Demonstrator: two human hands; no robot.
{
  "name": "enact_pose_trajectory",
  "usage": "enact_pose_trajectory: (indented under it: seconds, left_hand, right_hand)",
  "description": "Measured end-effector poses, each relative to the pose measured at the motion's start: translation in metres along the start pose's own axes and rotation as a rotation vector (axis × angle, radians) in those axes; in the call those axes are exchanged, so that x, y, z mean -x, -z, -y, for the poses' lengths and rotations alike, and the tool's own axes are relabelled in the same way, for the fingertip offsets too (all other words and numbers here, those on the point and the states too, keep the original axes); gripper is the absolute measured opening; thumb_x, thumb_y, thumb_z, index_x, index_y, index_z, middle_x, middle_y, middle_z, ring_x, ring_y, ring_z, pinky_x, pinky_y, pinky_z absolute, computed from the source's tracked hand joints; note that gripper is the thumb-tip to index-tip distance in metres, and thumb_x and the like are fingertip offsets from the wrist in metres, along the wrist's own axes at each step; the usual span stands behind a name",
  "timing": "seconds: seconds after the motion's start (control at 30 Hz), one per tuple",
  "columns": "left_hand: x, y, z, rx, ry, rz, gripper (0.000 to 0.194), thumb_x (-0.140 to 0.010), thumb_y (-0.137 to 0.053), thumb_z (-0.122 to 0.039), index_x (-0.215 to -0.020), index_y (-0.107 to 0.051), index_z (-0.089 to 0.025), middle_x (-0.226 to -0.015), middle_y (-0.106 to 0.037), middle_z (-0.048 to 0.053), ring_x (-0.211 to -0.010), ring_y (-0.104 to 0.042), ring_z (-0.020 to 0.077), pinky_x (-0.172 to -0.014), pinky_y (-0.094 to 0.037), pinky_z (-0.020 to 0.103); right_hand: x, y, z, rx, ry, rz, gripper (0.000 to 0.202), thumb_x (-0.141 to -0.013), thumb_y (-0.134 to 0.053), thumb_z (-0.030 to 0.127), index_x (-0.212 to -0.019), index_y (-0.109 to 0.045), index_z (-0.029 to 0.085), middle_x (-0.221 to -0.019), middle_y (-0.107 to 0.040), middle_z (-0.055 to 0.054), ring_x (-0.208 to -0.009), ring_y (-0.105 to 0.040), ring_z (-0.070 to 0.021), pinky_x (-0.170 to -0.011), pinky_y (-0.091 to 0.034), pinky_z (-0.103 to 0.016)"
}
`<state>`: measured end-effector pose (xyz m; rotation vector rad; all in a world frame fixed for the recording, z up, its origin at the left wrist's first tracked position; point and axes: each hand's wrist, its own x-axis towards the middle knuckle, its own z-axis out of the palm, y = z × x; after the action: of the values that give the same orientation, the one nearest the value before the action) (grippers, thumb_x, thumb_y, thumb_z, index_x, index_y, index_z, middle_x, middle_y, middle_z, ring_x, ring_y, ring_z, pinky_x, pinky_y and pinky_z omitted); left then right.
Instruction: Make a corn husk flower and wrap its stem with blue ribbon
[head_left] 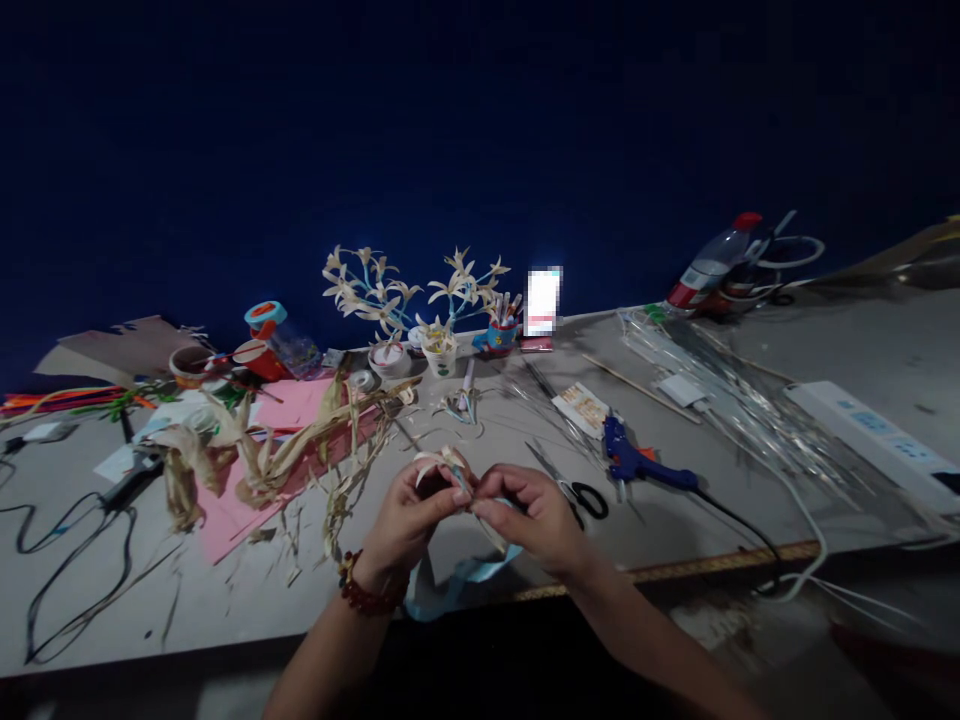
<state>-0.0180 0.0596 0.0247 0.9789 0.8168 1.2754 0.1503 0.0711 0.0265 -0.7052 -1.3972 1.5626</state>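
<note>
Low over the table's front edge, my left hand (420, 505) is closed in a pinch on a small pale corn-husk flower (448, 458). My right hand (536, 515) meets it, its thumb and fingers pinched on a light blue strip (469, 578) at the flower's base. The strip loops down below both hands; the exact spot under the fingertips is hidden. Black-handled scissors (591, 500) lie just beyond my right hand. Behind, finished husk flowers on blue stems (454, 290) stand in a white cup (440, 358).
Right of the scissors lies a blue glue gun (649, 468), its cord running over the front edge. Dried corn husks (262, 460) lie on pink paper (225, 520) at left. Plastic-wrapped wires (735, 380), a power strip (874, 440) and a bottle (709, 270) are at right. A lit phone (541, 302) stands behind.
</note>
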Motion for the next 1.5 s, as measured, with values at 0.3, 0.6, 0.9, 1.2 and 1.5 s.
enact_pose_trajectory:
  seconds: [0.3, 0.6, 0.9, 1.2, 1.5]
  left_hand:
    - [0.004, -0.003, -0.003, 0.048, 0.051, 0.092, 0.030, -0.070, -0.084, -0.042, -0.068, -0.067, -0.017, -0.072, -0.053, 0.003, -0.070, -0.050, 0.0166, -0.064, -0.044, 0.029]
    - [0.001, 0.002, -0.003, 0.036, 0.023, 0.187, 0.027, -0.074, -0.081, -0.040, -0.070, -0.068, -0.017, -0.075, -0.054, 0.003, -0.068, -0.050, 0.0165, -0.063, -0.043, 0.030]
    - [0.005, -0.001, 0.004, 0.016, -0.044, 0.058, 0.020, -0.075, -0.083, -0.034, -0.079, -0.073, -0.018, -0.083, -0.061, 0.004, -0.083, -0.057, 0.0192, -0.077, -0.047, 0.031]
    - [0.015, -0.001, 0.006, 0.018, -0.064, -0.058, 0.011, -0.079, -0.081, -0.024, -0.081, -0.071, -0.019, -0.085, -0.068, 0.002, -0.085, -0.063, 0.0168, -0.083, -0.050, 0.028]
    - [0.014, 0.008, -0.005, -0.384, -0.236, 0.022, 0.002, -0.085, -0.074, -0.018, -0.084, -0.073, -0.019, -0.087, -0.070, 0.006, -0.088, -0.065, 0.0205, -0.086, -0.050, 0.033]
  right_hand:
    - [0.001, -0.002, -0.007, -0.344, -0.330, 0.081, 0.037, -0.069, -0.086, 0.047, -0.071, -0.064, 0.017, -0.049, -0.038, 0.011, -0.039, -0.022, -0.0024, -0.039, -0.016, -0.019]
    - [0.002, -0.006, -0.008, -0.449, -0.366, 0.052, 0.036, -0.064, -0.091, 0.041, -0.069, -0.066, 0.015, -0.049, -0.045, 0.009, -0.038, -0.023, -0.0009, -0.036, -0.015, -0.018]
    - [0.001, 0.003, 0.000, 0.132, 0.061, -0.026, 0.019, -0.083, -0.073, 0.033, -0.073, -0.066, 0.019, -0.073, -0.066, -0.001, -0.067, -0.058, -0.0138, -0.065, -0.045, -0.025]
    - [0.002, 0.006, 0.012, 0.485, 0.184, -0.020, 0.008, -0.086, -0.067, 0.026, -0.081, -0.069, 0.020, -0.071, -0.070, 0.000, -0.064, -0.063, -0.0146, -0.062, -0.046, -0.023]
    - [0.002, 0.012, 0.020, 0.536, 0.200, 0.028, 0.008, -0.088, -0.065, 0.022, -0.081, -0.067, 0.019, -0.069, -0.068, 0.002, -0.063, -0.060, -0.0117, -0.061, -0.044, -0.020]
